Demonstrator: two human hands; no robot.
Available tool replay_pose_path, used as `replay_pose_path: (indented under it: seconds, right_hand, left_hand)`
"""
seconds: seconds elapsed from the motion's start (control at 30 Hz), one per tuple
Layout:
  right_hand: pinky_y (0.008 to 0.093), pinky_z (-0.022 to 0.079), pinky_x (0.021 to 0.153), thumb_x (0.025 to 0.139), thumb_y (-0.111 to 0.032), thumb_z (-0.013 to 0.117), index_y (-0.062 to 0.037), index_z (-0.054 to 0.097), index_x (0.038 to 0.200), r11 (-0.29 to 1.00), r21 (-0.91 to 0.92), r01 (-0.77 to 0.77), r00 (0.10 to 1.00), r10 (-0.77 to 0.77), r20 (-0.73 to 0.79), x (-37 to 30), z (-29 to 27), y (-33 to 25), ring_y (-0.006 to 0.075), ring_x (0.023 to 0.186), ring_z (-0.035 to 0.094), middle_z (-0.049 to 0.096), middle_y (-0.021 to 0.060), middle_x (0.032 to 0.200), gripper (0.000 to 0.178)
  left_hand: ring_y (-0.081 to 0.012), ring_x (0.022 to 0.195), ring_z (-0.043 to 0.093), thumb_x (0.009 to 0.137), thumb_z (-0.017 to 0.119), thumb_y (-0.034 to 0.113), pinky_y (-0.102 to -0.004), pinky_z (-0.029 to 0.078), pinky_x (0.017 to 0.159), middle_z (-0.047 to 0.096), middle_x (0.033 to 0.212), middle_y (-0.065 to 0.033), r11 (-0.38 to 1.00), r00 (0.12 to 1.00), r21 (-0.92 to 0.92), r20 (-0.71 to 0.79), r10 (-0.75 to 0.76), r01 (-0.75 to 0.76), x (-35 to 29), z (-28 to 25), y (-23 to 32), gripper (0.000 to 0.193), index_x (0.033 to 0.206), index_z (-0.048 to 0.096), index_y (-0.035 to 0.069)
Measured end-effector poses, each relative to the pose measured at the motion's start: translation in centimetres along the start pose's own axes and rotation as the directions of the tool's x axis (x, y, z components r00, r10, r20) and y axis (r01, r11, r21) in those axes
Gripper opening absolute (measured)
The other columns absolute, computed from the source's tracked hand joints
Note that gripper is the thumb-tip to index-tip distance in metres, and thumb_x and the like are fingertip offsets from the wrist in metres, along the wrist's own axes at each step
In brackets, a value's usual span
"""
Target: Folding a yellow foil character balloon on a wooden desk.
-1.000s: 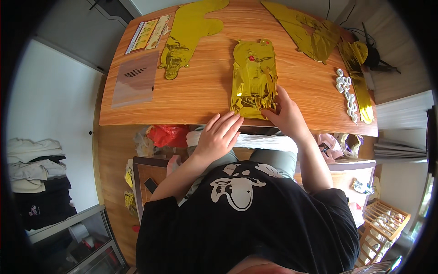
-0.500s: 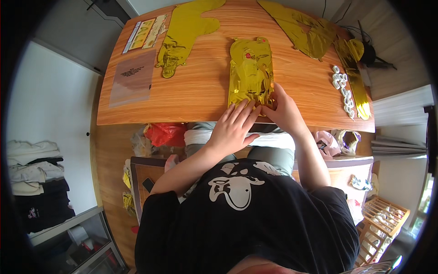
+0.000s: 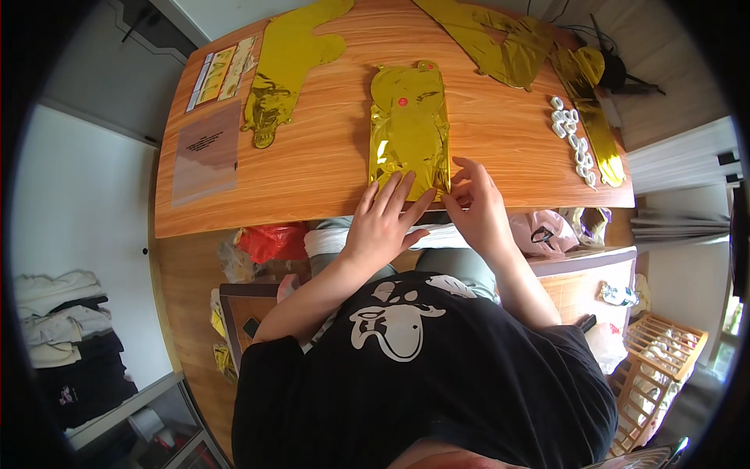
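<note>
A gold foil balloon [image 3: 409, 137], flattened into a long rectangle with a small red spot, lies in front of me at the table's near edge. My left hand [image 3: 381, 223] rests on its lower end with fingers spread and palm down, holding nothing. At the lower right corner of the foil is my right hand [image 3: 480, 209], its fingers curled. The thumb and a finger close together on the foil's edge there, while the index finger stays raised beside the long side.
More flat gold foil pieces lie at the far left [image 3: 285, 66], far right [image 3: 508, 55] and right edge [image 3: 592, 117]. Small white rolls [image 3: 578, 144] cluster at the right. A clear plastic bag [image 3: 205, 152] and a printed card [image 3: 221, 74] lie on the left of the wooden table [image 3: 328, 172].
The view has shifted, so the table sits further left. The foil looks flatter and smoother. My right fingers have curled in at its lower corner; my left hand stays spread on it.
</note>
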State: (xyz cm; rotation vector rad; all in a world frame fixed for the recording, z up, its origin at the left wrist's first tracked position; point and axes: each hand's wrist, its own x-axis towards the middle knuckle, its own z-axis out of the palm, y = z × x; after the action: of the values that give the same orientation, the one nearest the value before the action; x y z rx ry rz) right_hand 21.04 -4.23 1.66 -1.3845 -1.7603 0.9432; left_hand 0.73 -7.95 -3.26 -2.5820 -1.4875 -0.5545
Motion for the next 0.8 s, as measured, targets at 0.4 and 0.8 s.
replay_pose_path:
  seconds: [0.4, 0.8]
  right_hand:
    - [0.041, 0.054, 0.085, 0.081, 0.001, 0.073, -0.0023, 0.06, 0.126, 0.879, -0.442, 0.178, 0.961, -0.251, -0.112, -0.9, -0.6, 1.7, 0.0299, 0.092, 0.065, 0.066, 0.0119, 0.1, 0.047]
    - [0.0423, 0.046, 0.098, 0.083, -0.013, 0.078, -0.0089, 0.073, 0.117, 0.618, -0.598, 0.51, 0.802, -0.594, 0.069, -3.3, -0.6, 4.4, 0.0245, 0.117, 0.063, 0.07, 0.0037, 0.12, 0.035]
  left_hand:
    - [-0.0317, 0.141, 0.045, 0.087, 0.068, 0.056, -0.0528, 0.04, 0.112, 0.048, 0.152, -0.0158, 0.999, 0.999, 0.028, -0.018, 0.046, -0.045, 0.0, 0.3, -0.2, 0.068, 0.148, 0.053, 0.031]
    - [-0.0315, 0.141, 0.046, 0.083, 0.075, 0.048, -0.0521, 0.04, 0.112, 0.046, 0.154, -0.0147, 0.998, 0.999, 0.057, -0.027, 0.041, -0.039, 0.2, 0.6, -0.1, 0.072, 0.15, 0.051, 0.036]
